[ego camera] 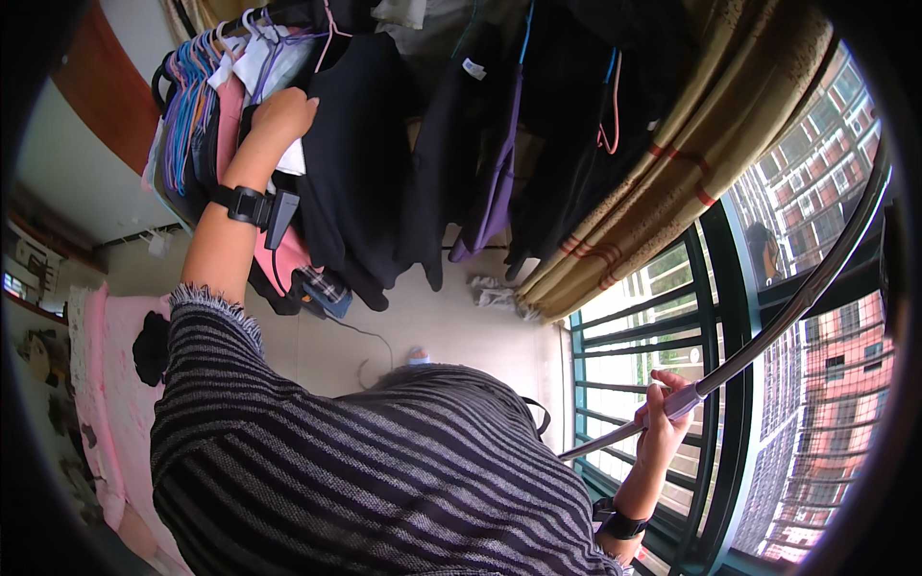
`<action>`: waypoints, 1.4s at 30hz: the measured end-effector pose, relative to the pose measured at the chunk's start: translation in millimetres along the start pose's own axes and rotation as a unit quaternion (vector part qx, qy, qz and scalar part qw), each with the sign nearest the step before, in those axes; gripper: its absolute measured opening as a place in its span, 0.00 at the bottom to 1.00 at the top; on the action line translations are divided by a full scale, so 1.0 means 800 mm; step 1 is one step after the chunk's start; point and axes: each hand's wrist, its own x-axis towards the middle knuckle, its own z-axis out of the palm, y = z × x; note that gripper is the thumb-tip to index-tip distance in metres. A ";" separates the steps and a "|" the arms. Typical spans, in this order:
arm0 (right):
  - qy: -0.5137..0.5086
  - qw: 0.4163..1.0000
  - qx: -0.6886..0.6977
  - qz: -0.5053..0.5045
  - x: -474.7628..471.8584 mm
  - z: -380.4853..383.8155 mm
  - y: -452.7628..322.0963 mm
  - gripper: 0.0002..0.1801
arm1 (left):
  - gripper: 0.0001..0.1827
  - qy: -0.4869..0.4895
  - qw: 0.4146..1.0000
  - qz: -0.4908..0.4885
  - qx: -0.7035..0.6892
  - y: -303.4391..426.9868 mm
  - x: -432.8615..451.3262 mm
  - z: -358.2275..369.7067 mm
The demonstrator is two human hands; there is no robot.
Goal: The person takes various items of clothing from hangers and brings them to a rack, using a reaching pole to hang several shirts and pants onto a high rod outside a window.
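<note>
My left hand [287, 115] is raised among the hanging clothes, touching dark cloth beside a black garment [360, 144]; whether its fingers grip anything is hidden. Just left of it hang a pink garment [230, 119] and many plastic hangers [189, 108] in blue, purple and orange. A purple garment [497, 194] hangs farther right. At the lower right, my right hand [666, 414] is closed around the light purple sleeve of a long metal pole [756, 345], which slants from beside my body up to the right.
A barred window [709, 324] with green frames lies on the right, with a gold curtain [663, 173] beside it. A pink-covered bed [133, 360] is at the left. On the tiled floor [461, 324] lie a thin cord [367, 333] and a crumpled grey cloth [497, 294].
</note>
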 end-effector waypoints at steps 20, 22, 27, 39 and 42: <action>0.042 0.999 0.009 0.016 -0.043 -0.035 0.017 0.12 | 0.19 0.014 0.997 0.010 -0.074 0.161 0.023 0.035; 0.044 0.999 -0.003 0.007 -0.041 -0.039 0.016 0.12 | 0.26 0.156 0.983 0.063 -0.069 0.180 0.000 0.005; 0.056 0.998 0.005 0.000 -0.039 -0.036 0.011 0.11 | 0.34 -0.009 0.971 0.153 -0.184 0.281 0.012 0.007; 0.102 0.993 -0.006 -0.055 -0.081 -0.106 0.024 0.11 | 0.19 0.035 0.978 0.058 -0.197 0.313 0.063 0.094; 0.114 0.992 -0.019 -0.043 -0.089 -0.137 0.034 0.11 | 0.21 0.043 0.985 0.055 -0.160 0.284 0.066 0.098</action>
